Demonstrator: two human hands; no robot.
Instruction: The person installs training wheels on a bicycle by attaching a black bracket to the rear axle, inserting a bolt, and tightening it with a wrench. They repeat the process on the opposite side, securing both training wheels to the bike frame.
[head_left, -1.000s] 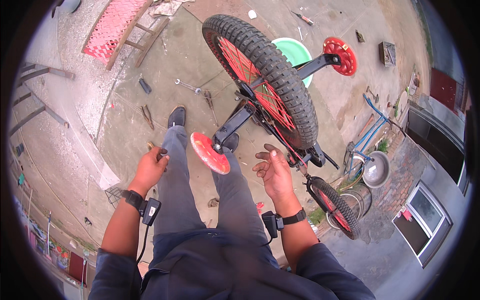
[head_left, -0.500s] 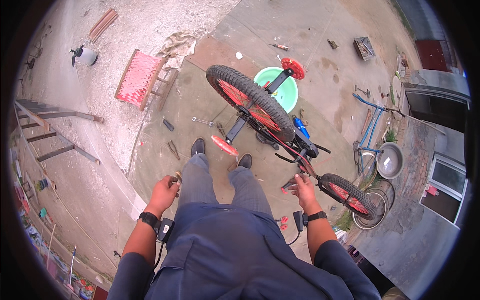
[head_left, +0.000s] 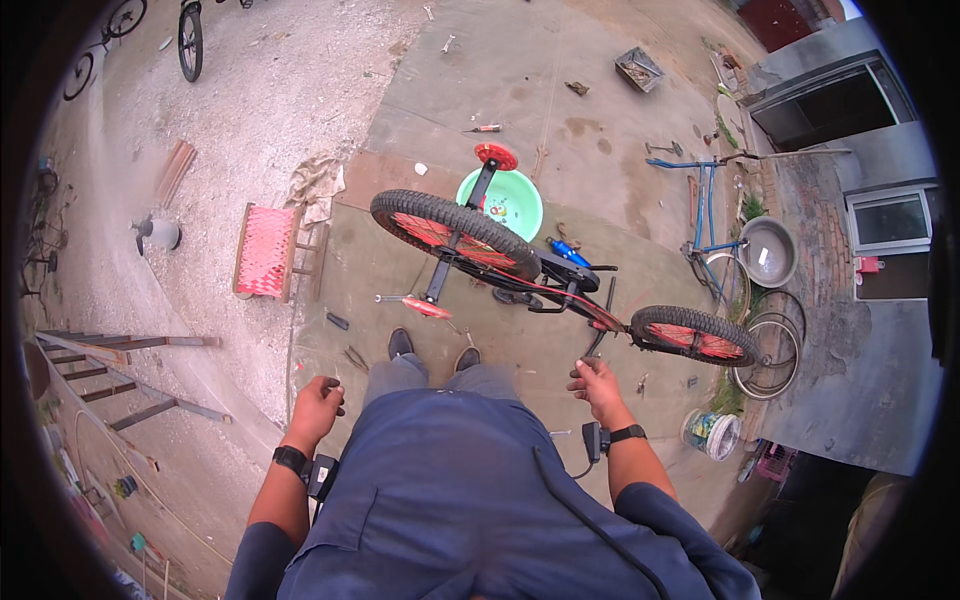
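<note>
A small bicycle (head_left: 572,292) with a black frame, black tyres and red rims is upside down in front of me. Its rear wheel (head_left: 455,236) tilts at the far left, and the front wheel (head_left: 697,336) is to the right. Red training wheels (head_left: 495,156) stick out on black arms at both sides of the rear wheel. My left hand (head_left: 318,408) hangs in the air, fingers loosely curled, with nothing visible in it. My right hand (head_left: 597,386) hovers just short of the bicycle's front end, fingers bent and apart, seemingly touching nothing.
Behind the bicycle is a light green basin (head_left: 520,205), with a blue bottle (head_left: 568,252) nearby. A red woven stool (head_left: 265,252) lies at the left, near a metal ladder (head_left: 130,385). At the right are a blue bicycle frame (head_left: 708,205), a metal bowl (head_left: 770,252) and a bucket (head_left: 715,435).
The view has shifted, showing more of the yard ahead. The bicycle appears a little farther up and left. Both hands stay raised, and nothing has visibly been picked up.
</note>
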